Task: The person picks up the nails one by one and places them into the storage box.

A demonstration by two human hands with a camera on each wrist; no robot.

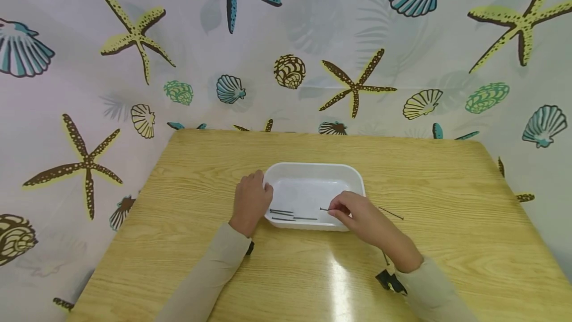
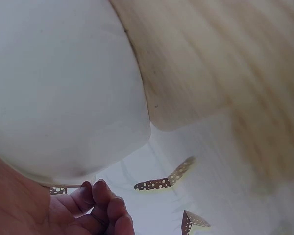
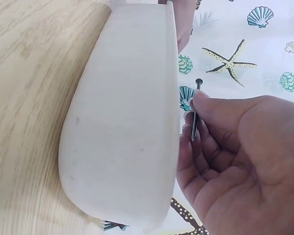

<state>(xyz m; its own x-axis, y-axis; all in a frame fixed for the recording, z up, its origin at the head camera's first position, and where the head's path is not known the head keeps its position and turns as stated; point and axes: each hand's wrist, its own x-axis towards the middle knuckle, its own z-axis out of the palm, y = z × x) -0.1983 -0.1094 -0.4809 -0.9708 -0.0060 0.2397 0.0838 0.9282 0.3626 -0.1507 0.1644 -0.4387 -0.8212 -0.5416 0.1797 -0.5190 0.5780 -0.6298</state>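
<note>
A white plastic tray (image 1: 308, 189) sits on the wooden table, with several dark nails (image 1: 281, 211) lying at its near left. My left hand (image 1: 251, 201) holds the tray's left end, thumb at the rim and fingers outside; in the left wrist view the curled fingers (image 2: 115, 208) show beside the tray wall (image 2: 68, 88). Over the tray's right part, my right hand (image 1: 357, 215) pinches a single nail (image 1: 324, 209) between thumb and fingertips. The right wrist view shows this nail (image 3: 196, 107) head up, above the rim.
One loose nail (image 1: 391, 213) lies on the table (image 1: 447, 198) right of the tray. Another nail (image 1: 386, 257) is partly visible beside my right forearm. A cloth (image 1: 286, 98) printed with shells and starfish hangs behind the table and along its sides.
</note>
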